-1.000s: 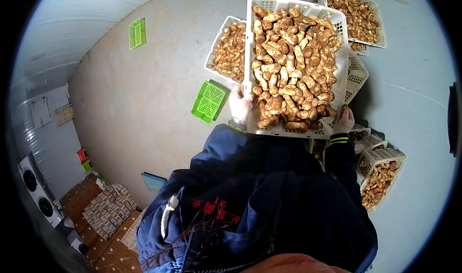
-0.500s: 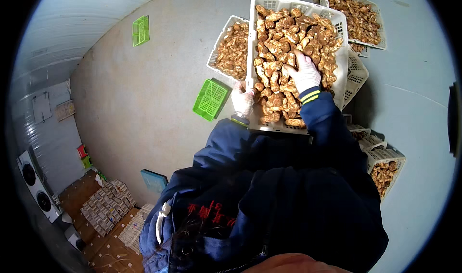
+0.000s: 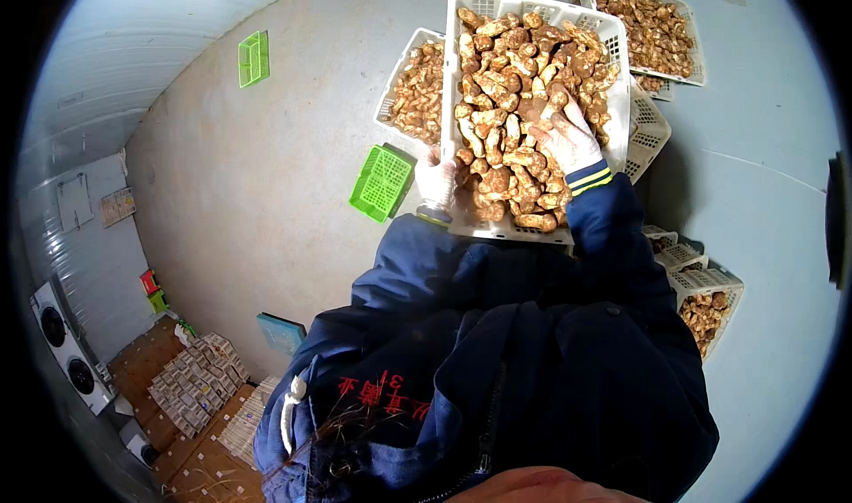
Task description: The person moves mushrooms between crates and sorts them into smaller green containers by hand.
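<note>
A white plastic crate [image 3: 536, 234] full of brown-and-cream mushrooms [image 3: 497, 95] stands in front of me. My left hand [image 3: 436, 182], in a pale glove, is closed around the crate's left edge; the rim hides some of its fingers. My gloved right hand [image 3: 572, 144] is in among the mushrooms on the right half of the crate. Its fingers and thumb are closed on a mushroom [image 3: 556, 100], whose top sticks out beyond the fingertips. Part of that mushroom is hidden by the hand.
Another mushroom crate [image 3: 388, 102] sits just left, partly behind mine. A green basket [image 3: 382, 184] lies on the floor near my left hand, a second green basket [image 3: 254, 59] farther off. More crates stand at far right [image 3: 688, 79] and near right [image 3: 710, 281].
My right hand has closed on a mushroom, which now shows above its fingers. The left hand stays on the crate's edge. The whole view has shifted slightly.
</note>
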The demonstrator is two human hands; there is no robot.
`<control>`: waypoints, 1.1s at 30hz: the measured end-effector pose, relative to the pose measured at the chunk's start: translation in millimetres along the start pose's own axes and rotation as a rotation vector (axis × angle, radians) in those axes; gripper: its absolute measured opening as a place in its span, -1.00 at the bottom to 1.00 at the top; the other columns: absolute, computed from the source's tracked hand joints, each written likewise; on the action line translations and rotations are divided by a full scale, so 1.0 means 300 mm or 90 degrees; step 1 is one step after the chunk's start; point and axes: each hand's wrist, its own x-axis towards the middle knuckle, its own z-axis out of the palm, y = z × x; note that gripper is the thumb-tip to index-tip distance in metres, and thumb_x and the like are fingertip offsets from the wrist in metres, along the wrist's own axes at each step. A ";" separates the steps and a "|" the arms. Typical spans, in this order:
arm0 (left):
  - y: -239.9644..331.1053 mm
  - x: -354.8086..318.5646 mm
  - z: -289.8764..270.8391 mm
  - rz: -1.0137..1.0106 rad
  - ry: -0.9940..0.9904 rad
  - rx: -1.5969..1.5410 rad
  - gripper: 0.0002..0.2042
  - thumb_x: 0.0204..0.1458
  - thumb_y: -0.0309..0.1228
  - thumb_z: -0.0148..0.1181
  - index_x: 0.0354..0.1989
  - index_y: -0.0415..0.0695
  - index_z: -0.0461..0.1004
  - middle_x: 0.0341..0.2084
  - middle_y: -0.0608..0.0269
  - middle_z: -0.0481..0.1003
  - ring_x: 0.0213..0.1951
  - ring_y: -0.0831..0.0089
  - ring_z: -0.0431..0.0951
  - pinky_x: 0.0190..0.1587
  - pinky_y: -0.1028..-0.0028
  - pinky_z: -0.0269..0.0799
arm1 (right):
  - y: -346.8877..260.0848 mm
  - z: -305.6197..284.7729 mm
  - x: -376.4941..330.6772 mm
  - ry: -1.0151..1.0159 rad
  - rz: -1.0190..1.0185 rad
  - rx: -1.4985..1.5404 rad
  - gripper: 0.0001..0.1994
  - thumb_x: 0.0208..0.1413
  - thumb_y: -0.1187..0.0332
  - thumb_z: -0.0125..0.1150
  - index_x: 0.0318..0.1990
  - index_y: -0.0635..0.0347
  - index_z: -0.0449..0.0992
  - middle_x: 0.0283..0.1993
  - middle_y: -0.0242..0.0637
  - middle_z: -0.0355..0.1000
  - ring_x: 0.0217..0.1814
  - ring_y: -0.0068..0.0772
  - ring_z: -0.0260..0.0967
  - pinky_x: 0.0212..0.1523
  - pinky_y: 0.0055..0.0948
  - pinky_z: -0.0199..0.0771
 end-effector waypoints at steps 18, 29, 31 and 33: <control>0.027 0.024 0.031 -0.056 0.087 0.017 -0.85 -0.11 -0.72 -0.11 -0.34 -0.27 0.27 -0.69 0.20 0.33 -0.78 0.53 0.27 -0.75 0.55 0.23 | -0.018 0.013 0.173 0.269 -0.260 -1.540 -0.52 -0.19 0.05 0.21 -0.10 0.09 0.39 0.04 -0.20 0.18 0.20 -0.12 -0.02 0.09 -0.12 0.06; 0.086 0.003 0.045 -0.013 0.067 -0.032 -0.84 -0.14 -0.70 -0.09 -0.36 -0.24 0.23 -0.68 0.20 0.33 -0.77 0.57 0.22 -0.75 0.59 0.15 | -0.042 -0.078 0.180 0.216 -0.449 -1.314 -0.80 -0.11 0.43 0.07 -0.26 0.05 0.47 -0.10 -0.25 0.36 0.04 -0.14 0.20 0.09 -0.30 0.18; 0.094 -0.015 0.060 0.042 0.041 -0.008 -0.84 -0.14 -0.70 -0.11 -0.35 -0.25 0.23 -0.68 0.21 0.32 -0.76 0.58 0.22 -0.74 0.60 0.15 | -0.050 -0.062 0.174 0.259 -0.395 -1.320 -0.79 -0.08 0.40 0.05 -0.22 0.03 0.46 -0.11 -0.24 0.37 0.05 -0.16 0.20 0.08 -0.30 0.18; 0.095 -0.018 0.056 0.081 0.032 0.040 -0.84 -0.13 -0.70 -0.14 -0.34 -0.25 0.22 -0.68 0.21 0.31 -0.75 0.58 0.21 -0.74 0.59 0.14 | -0.045 -0.047 0.204 0.234 -0.419 -1.316 -0.76 -0.07 0.30 0.08 -0.20 0.07 0.46 -0.19 -0.17 0.38 -0.03 -0.11 0.25 0.01 -0.26 0.21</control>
